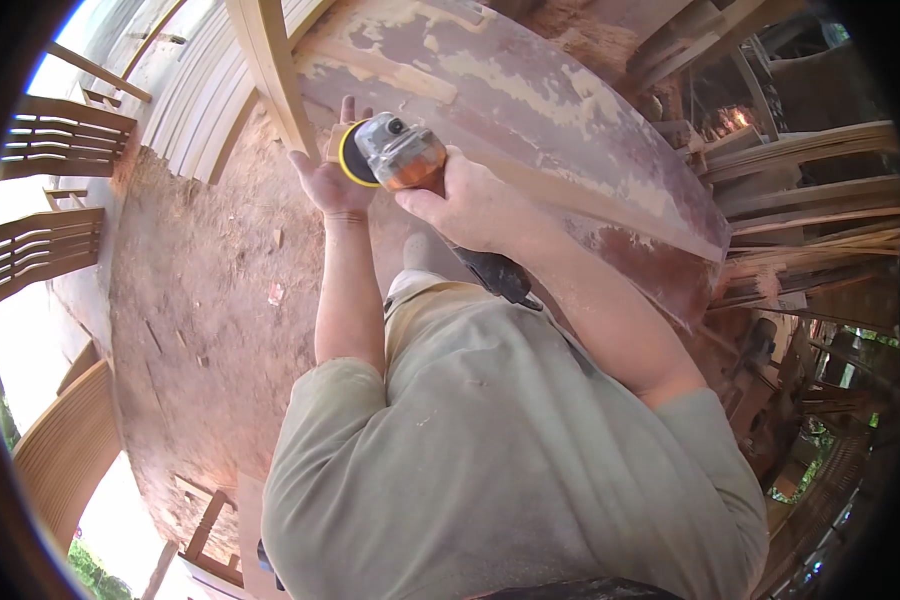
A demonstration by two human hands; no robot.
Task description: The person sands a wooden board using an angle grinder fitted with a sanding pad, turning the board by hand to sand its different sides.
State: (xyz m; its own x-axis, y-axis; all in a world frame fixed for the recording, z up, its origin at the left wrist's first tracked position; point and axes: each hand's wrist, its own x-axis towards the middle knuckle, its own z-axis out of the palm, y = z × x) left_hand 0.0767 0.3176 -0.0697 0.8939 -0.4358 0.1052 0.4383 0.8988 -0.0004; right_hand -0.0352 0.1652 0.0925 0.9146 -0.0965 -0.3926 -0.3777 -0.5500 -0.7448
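Because sander (pixel 402 152) likely needs firm control, right hand (pixel 470 205) wraps it; left hand (pixel 338 188) spread at beam (pixel 270 75) end, perhaps steadying.

Single head-worn camera, wide round view, dark rim. Looks steeply down and forward. Shirt (pixel 510 430) nearest lens, below sander (pixel 402 152); surface (pixel 560 110) farther off, up and right of sander.
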